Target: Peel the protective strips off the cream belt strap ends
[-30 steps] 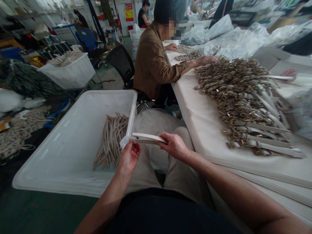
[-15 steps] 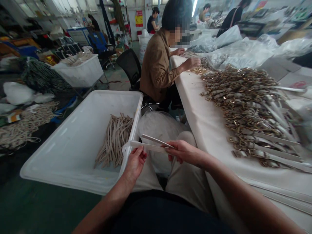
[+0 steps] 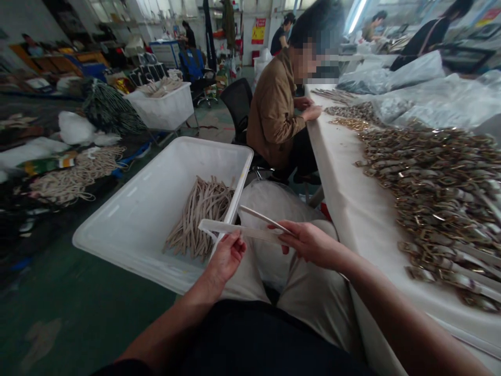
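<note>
Over my lap, my right hand [image 3: 313,243] is closed around a pale flat strap [image 3: 250,231] that reaches left over the rim of the white tub. A second, narrower-looking strap [image 3: 263,217] slants up and left from the same grip. My left hand [image 3: 227,257] is closed in a pinch at the pale strap's lower edge. A thin whitish strip [image 3: 212,235] hangs at the strap's left end, close to my left fingers. Whether those fingers grip the strap or the strip, I cannot make out.
Beige straps [image 3: 199,216] lie bunched in the white tub [image 3: 117,209] at left. On the covered table [image 3: 352,219] at right is a large pile of buckled straps [image 3: 442,193]. A co-worker [image 3: 274,104] in brown sits at the table's far side. Clear plastic sheets [image 3: 422,96] lie behind the pile.
My view has swung left, so the surroundings sit farther right. Both hands keep nearly the same hold on the strap. The co-worker's hand has drawn back from the small parts to the table edge.
</note>
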A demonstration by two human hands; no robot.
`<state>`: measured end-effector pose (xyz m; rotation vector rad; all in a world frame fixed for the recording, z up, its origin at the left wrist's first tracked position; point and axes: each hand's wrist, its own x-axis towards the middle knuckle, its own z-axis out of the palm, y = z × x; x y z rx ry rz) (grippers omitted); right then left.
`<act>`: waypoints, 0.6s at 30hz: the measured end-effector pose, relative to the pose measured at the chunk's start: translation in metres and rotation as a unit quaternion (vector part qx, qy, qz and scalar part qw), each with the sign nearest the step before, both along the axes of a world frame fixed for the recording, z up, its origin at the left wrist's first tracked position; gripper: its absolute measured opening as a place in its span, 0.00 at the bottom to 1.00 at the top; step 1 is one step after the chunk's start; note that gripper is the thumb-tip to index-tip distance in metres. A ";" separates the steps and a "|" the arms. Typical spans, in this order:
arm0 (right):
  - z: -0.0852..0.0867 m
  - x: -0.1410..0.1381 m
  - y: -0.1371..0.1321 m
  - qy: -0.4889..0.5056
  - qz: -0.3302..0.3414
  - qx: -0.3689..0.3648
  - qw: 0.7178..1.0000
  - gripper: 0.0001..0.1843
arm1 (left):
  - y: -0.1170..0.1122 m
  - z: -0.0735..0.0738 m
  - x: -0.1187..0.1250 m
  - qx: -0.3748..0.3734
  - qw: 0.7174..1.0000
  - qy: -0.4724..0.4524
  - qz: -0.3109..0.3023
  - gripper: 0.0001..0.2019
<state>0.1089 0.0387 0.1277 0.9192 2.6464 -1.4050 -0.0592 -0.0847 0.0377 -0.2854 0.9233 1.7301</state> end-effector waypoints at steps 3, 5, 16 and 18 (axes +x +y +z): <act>-0.006 -0.016 -0.008 -0.005 0.007 0.054 0.999 0.18 | 0.002 0.004 0.010 0.038 0.999 -0.014 -0.034 0.16; -0.009 -0.019 -0.010 0.002 0.001 0.013 1.000 0.20 | 0.004 0.005 0.009 0.049 0.998 -0.006 -0.034 0.17; -0.008 -0.007 -0.009 0.034 -0.006 0.007 0.999 0.21 | 0.005 0.002 0.026 0.079 0.993 -0.016 -0.085 0.18; -0.011 -0.004 -0.011 0.022 -0.011 -0.044 0.999 0.23 | 0.005 0.001 0.025 0.074 0.995 -0.007 -0.074 0.19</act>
